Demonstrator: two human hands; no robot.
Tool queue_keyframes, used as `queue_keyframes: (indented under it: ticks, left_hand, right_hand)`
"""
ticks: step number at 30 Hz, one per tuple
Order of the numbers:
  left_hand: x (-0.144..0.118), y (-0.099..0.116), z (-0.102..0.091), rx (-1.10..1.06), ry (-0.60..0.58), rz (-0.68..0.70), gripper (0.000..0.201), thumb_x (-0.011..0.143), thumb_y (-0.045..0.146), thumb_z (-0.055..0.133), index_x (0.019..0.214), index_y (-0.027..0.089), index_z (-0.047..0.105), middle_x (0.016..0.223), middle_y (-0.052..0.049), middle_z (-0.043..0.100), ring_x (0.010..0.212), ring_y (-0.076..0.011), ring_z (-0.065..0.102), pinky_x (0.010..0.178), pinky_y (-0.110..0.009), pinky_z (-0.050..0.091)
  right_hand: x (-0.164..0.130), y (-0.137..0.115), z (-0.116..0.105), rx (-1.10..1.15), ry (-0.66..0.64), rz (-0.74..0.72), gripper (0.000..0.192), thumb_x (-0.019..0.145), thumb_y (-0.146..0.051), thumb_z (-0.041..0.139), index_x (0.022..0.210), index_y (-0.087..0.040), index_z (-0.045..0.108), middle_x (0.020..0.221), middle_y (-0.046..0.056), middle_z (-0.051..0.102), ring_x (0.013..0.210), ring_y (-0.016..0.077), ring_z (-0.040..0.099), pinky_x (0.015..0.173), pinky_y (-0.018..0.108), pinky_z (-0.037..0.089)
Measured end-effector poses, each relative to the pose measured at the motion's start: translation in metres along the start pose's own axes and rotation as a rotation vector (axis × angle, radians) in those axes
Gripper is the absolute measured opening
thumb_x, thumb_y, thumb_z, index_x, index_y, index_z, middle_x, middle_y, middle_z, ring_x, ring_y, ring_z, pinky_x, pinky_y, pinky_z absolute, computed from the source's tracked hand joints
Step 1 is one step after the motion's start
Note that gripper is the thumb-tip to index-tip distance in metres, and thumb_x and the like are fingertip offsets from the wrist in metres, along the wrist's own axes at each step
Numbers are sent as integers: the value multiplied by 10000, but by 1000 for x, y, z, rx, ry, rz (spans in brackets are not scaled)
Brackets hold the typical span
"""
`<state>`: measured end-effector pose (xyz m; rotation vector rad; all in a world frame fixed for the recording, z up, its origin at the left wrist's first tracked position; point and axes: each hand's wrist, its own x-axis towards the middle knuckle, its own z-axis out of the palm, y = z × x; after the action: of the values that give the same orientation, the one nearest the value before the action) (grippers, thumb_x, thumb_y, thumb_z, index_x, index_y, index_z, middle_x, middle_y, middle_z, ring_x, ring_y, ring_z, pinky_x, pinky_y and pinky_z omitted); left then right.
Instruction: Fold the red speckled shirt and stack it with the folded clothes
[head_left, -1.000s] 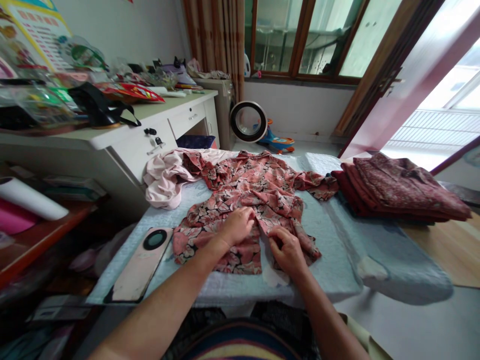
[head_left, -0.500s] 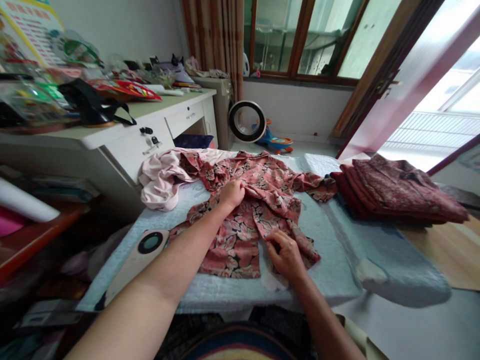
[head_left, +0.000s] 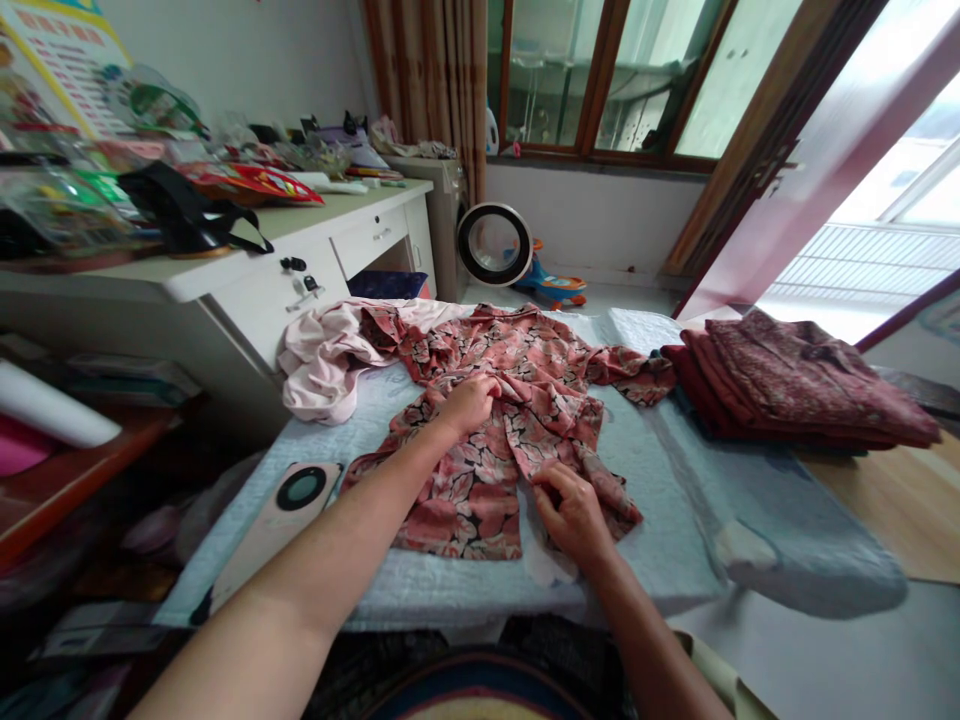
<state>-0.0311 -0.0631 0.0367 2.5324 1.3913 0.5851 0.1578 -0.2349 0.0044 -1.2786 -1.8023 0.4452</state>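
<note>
A red floral shirt with black outlines in its print lies spread on the table's pale blue cloth, its sleeves stretched out to both sides. My left hand is closed on the fabric near the middle of the front opening. Lower down, my right hand pinches the edge of the right front panel, fingers curled. Pale cloth shows through the gap between the two panels. Beside my left forearm lies a light, flat device with a round dark disc, partly covered by the arm.
Folded dark red garments are stacked at the right. A crumpled pale pink cloth lies at the left rear. Beyond it stands a cluttered white desk. A washing machine with its round door open and a blue-orange toy are behind.
My left hand has shifted slightly right and toward me, still gripping the shirt. The right hand stays almost in place on the panel edge.
</note>
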Motion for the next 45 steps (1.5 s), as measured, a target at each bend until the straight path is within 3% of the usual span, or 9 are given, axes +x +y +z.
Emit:
queue_keyframes:
  ticks: [4, 11, 14, 18, 24, 32, 38, 43, 45]
  left_hand:
    - [-20, 12, 11, 50, -138, 81, 164, 833, 153, 564, 938, 173, 689, 1040, -78, 687, 1046, -230, 622, 993, -350, 472]
    - [-62, 35, 17, 92, -203, 73, 395, 910, 357, 573, 1227, 122, 563, 1360, -171, 557, 1287, -288, 504, 1092, -420, 393]
    - [-69, 39, 13, 58, -163, 33, 347, 904, 308, 574, 1198, 124, 568, 1245, -152, 618, 1193, -269, 567, 1036, -386, 439]
    - [-63, 41, 12, 38, -72, -39, 484, 886, 186, 551, 1365, 163, 487, 1189, -108, 642, 1090, -226, 614, 957, -332, 482]
    - [-55, 37, 17, 152, -107, 38, 308, 943, 176, 461, 1110, 217, 717, 1070, -78, 649, 1013, -209, 599, 912, -322, 489]
    - [-88, 37, 11, 89, -42, 157, 248, 896, 150, 525, 1045, 203, 716, 1217, -90, 574, 1106, -237, 539, 987, -369, 461]
    - [-130, 56, -9, -170, -78, 157, 181, 866, 90, 525, 923, 193, 663, 1044, -53, 595, 1008, -184, 570, 906, -298, 471]
    - [-160, 69, -15, -236, -224, 193, 92, 853, 184, 619, 936, 199, 654, 951, -35, 621, 922, -187, 569, 830, -298, 455]
    - [-166, 70, -13, -210, -265, 210, 178, 822, 256, 685, 993, 207, 672, 996, -45, 630, 957, -211, 562, 833, -316, 449]
  right_hand:
    - [6, -6, -4, 32, 18, 44, 139, 846, -140, 531, 839, -200, 656, 819, 31, 656, 766, 169, 613, 718, 267, 470]
    - [16, -23, -8, 55, 40, 61, 128, 832, -168, 545, 814, -201, 668, 764, 10, 667, 705, 157, 612, 677, 255, 460]
    - [14, -25, -2, 53, 26, 59, 135, 828, -162, 544, 829, -199, 674, 769, 13, 670, 715, 160, 617, 687, 259, 463]
    - [11, -26, 8, 43, 0, 56, 138, 824, -147, 554, 832, -196, 684, 784, 18, 670, 730, 163, 616, 705, 265, 468]
    - [7, -30, 11, 31, -111, 15, 162, 861, -134, 557, 890, -192, 706, 846, 45, 688, 794, 175, 628, 734, 277, 480]
    - [-12, -27, -22, -85, -271, 15, 230, 815, -122, 615, 1011, -215, 693, 995, 56, 680, 952, 205, 616, 862, 335, 481]
    - [-27, -31, -43, -157, -422, 2, 493, 722, -140, 702, 1198, -240, 620, 1154, 76, 623, 1076, 253, 549, 944, 388, 448]
    - [-32, -28, -33, -183, -369, -25, 478, 736, -42, 609, 1167, -248, 621, 1158, 65, 622, 1092, 246, 528, 967, 403, 420]
    - [-32, -26, -27, -164, -330, -36, 384, 765, -45, 600, 1094, -240, 643, 1114, 60, 627, 1055, 231, 537, 942, 386, 425]
